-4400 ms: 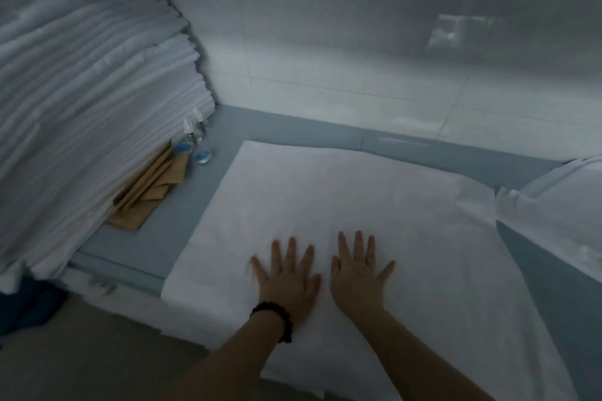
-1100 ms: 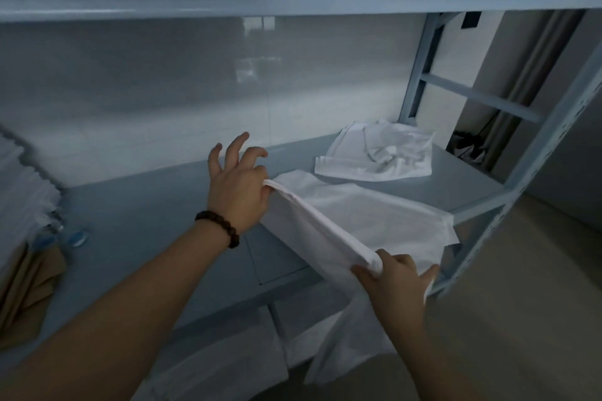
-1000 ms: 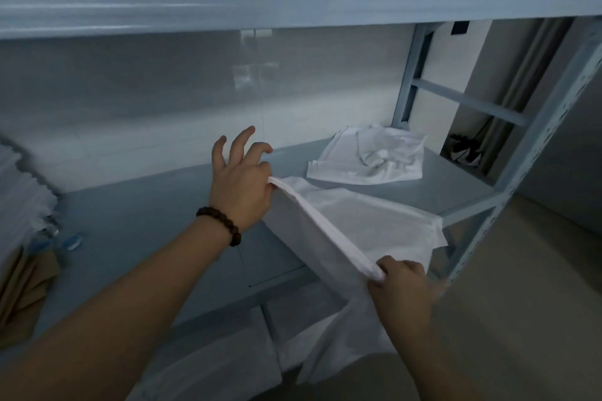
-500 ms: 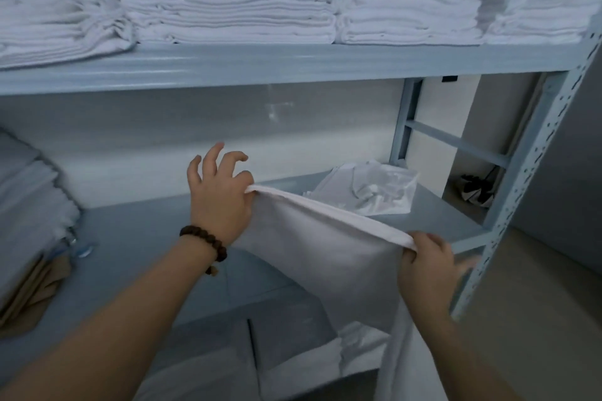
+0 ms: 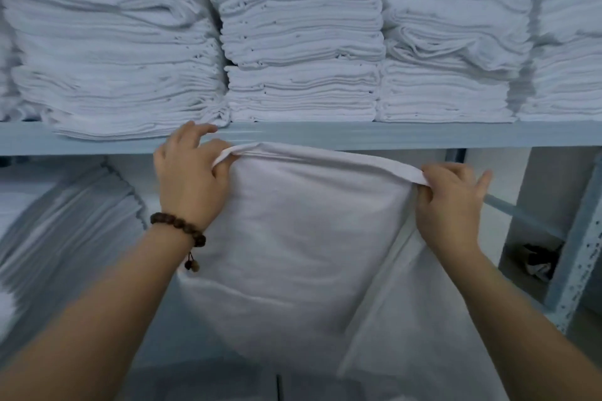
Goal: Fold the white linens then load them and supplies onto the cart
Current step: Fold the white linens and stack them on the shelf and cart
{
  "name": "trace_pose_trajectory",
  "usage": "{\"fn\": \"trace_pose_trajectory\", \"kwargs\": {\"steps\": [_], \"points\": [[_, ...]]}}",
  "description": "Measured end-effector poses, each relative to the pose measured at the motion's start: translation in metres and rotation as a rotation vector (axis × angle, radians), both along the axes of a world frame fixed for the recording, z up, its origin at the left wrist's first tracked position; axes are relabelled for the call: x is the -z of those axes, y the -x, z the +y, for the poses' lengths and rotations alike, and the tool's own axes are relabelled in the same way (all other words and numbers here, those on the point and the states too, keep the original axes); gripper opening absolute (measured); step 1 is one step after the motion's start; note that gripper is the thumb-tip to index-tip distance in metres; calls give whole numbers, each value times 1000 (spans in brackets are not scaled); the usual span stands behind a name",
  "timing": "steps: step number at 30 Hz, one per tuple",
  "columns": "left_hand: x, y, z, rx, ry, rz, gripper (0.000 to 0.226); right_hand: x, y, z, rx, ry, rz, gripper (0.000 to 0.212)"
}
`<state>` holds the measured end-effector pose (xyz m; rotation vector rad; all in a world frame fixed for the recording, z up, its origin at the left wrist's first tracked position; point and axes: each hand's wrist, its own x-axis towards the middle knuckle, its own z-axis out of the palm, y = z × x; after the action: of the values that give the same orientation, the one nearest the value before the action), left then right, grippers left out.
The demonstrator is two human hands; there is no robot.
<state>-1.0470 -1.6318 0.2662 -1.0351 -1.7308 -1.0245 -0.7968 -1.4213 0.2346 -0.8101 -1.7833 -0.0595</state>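
A white linen (image 5: 293, 238) hangs in front of me, held up by its top edge just below the upper shelf's rim. My left hand (image 5: 189, 176), with a dark bead bracelet on the wrist, pinches the left top corner, the other fingers lifted. My right hand (image 5: 449, 202) grips the right top corner. The cloth drops down from both hands and hides the lower shelf's middle.
The upper blue-grey shelf (image 5: 423, 135) carries several tall stacks of folded white towels (image 5: 303, 42). Another stack of folded linens (image 5: 65, 221) sits at the left on the lower shelf. A perforated upright post (image 5: 580, 257) stands at the right.
Both hands have raised the linen from the lower shelf up to the upper shelf's rim and spread it wider. The view has tilted upward, showing the towel stacks.
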Motion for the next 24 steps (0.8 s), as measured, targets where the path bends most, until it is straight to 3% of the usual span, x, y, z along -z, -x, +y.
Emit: {"fn": "trace_pose_trajectory", "kwargs": {"steps": [3, 7, 12, 15, 18, 20, 22, 24], "points": [[-19, 11, -12, 80, 27, 1, 21, -12, 10, -1, -109, -8, -4, 21], [8, 30, -20, -118, 381, -201, 19, 12, 35, -4, -112, 247, -288, 17], [66, 33, -37, -183, 344, -167, 13, 66, 53, -20, -91, 203, -79, 17], [105, 37, -43, -254, 574, -359, 17, 96, 68, -26, -107, 363, -360, 10], [120, 43, -45, -210, 445, -289, 9, 115, 74, -20, -58, 320, -224, 11], [124, 46, -43, -220, 430, -342, 9, 126, 82, -23, -47, 292, -182, 11], [133, 53, -43, -262, 611, -427, 15, 134, 91, -24, -57, 361, -382, 7], [144, 59, -45, -263, 687, -421, 14, 138, 95, -18, -53, 388, -441, 9]]}}
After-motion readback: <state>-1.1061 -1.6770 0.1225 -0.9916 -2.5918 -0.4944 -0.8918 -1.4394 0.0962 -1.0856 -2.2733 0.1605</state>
